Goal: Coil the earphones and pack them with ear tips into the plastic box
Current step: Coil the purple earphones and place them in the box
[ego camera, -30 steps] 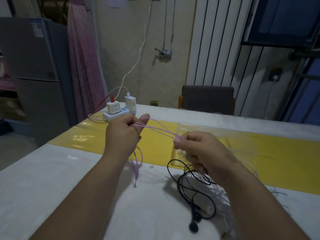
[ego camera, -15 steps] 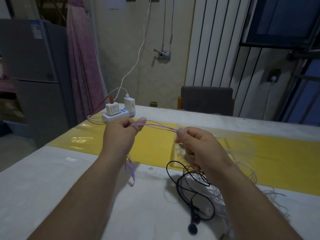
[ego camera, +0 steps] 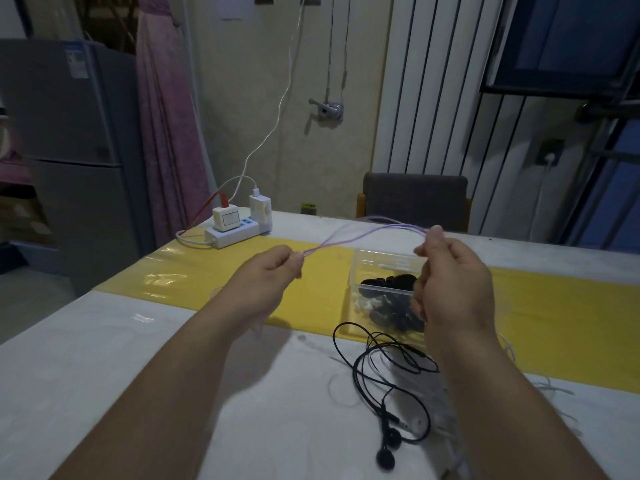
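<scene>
I see my left hand pinching one end of the folded purple earphone cable and my right hand pinching the other, the strands stretched in the air above the counter. The clear plastic box, holding black ear tips, sits under the right hand. Black earphones lie nearer me, and a power strip hugs the far-left edge
</scene>
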Motion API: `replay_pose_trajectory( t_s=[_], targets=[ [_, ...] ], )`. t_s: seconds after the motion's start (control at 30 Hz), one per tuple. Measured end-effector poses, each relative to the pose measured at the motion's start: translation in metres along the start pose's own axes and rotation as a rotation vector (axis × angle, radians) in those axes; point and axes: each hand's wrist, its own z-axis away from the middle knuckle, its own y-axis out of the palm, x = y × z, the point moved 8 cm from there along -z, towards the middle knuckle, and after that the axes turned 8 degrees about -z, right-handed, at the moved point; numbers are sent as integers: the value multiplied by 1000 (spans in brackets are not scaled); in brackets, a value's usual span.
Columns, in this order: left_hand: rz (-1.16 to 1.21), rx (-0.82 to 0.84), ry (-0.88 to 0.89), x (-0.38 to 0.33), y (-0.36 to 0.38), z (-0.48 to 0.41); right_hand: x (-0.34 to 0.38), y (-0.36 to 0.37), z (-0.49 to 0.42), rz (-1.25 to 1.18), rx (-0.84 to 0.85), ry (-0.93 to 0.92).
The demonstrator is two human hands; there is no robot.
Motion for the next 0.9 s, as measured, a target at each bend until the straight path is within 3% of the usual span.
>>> replay_pose_trajectory(
  t_s=[0.17,0.3,0.4,0.63,0.9],
  targets=[
    [25,33,24,-5,3,2,-8,21,11,-53,152,120],
    [-135,18,70,-5,-1,1,-3,8,7,-33,43,57],
    [17,8,43,-1,-4,1,-3,4,5,19,11,31],
    [258,-91,34,-5,-18,2,-14,18,7,246,125,3],
    [438,-103,118,-23,-11,8,-35,55,25,260,403,162]
  ],
)
